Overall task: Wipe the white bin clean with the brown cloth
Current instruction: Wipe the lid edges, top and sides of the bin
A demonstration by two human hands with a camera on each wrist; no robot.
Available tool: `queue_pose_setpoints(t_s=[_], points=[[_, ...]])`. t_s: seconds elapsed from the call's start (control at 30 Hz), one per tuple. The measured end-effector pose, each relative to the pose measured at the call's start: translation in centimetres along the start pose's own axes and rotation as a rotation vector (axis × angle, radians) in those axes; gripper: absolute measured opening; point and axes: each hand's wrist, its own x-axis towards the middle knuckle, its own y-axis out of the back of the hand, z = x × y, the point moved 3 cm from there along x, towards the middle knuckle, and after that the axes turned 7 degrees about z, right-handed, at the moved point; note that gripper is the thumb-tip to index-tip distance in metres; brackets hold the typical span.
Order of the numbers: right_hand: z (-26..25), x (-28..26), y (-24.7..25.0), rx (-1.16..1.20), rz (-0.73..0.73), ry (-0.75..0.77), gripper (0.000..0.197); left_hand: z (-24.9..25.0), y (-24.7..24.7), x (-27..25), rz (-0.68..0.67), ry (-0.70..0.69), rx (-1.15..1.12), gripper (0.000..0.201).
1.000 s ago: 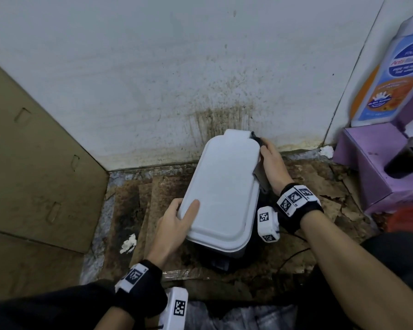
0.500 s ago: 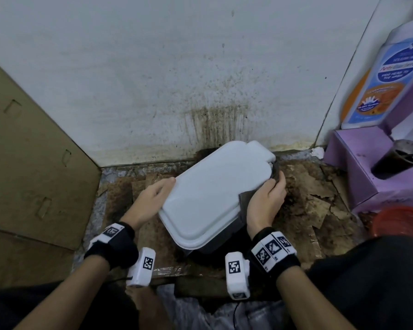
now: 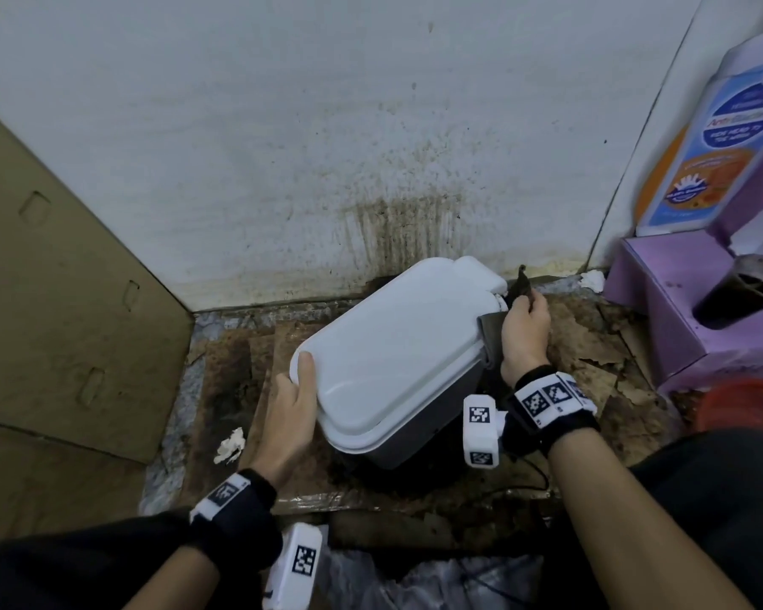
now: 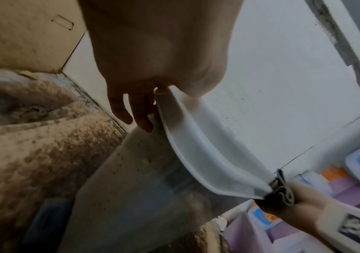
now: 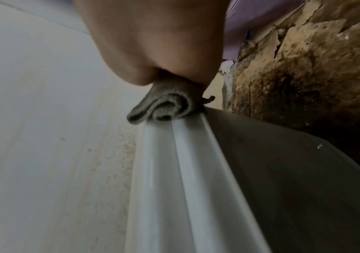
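Observation:
The white bin (image 3: 393, 345) with its lid closed stands on the stained floor near the wall, turned at an angle. My left hand (image 3: 294, 398) grips the lid's near-left corner, thumb on top and fingers under the rim (image 4: 139, 111). My right hand (image 3: 525, 332) holds the folded brown cloth (image 3: 494, 336) against the bin's right side, near the back of the lid. In the right wrist view the rolled cloth (image 5: 170, 106) sits on the lid's edge (image 5: 174, 171). The left wrist view shows the cloth (image 4: 282, 193) at the lid's far corner.
A cardboard sheet (image 3: 62, 323) leans at the left. A purple box (image 3: 679, 310) with a dark cup (image 3: 741, 292) and a detergent pack (image 3: 723, 147) stands at the right. The wall (image 3: 371, 125) is splattered behind the bin. A crumpled tissue (image 3: 230, 444) lies on the floor.
My right hand slid the cloth along the bin's right edge toward the back. My left hand shifted from the lid's left side to its near-left corner. The bin turned slightly.

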Motion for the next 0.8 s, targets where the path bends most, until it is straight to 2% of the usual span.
queue_pose_setpoints(t_s=[0.1, 0.17, 0.23, 0.43, 0.53, 0.6, 0.7, 0.8], points=[[-0.4, 1.7, -0.2, -0.030, -0.160, -0.008, 0.039, -1.3, -0.2, -0.2, -0.012, 0.080, -0.079, 0.074], [-0.8, 2.0, -0.2, -0.041, -0.255, -0.004, 0.033, -1.9, -0.1, 0.3, -0.053, 0.072, -0.112, 0.076], [-0.9, 2.0, 0.0, -0.030, -0.274, 0.005, 0.031, -2.0, 0.3, 0.7, -0.060, 0.062, -0.080, 0.070], [1.4, -0.7, 2.6, 0.015, -0.121, 0.002, 0.037, 1.2, 1.0, 0.9, -0.002, -0.041, -0.023, 0.041], [2.7, -3.2, 4.2, 0.027, 0.018, 0.026, 0.040, 2.3, 1.6, 3.2, -0.062, -0.076, -0.012, 0.052], [3.7, -4.3, 4.9, 0.018, 0.061, 0.046, 0.042, 2.2, 1.8, 4.8, -0.119, -0.069, 0.018, 0.062], [4.3, -5.3, 5.5, -0.022, 0.037, 0.092, 0.042, 1.6, 2.0, 6.2, -0.171, -0.065, 0.034, 0.065], [4.0, -4.7, 6.0, -0.034, -0.004, 0.070, 0.043, 1.6, 2.2, 6.1, -0.170, -0.081, 0.076, 0.058]])
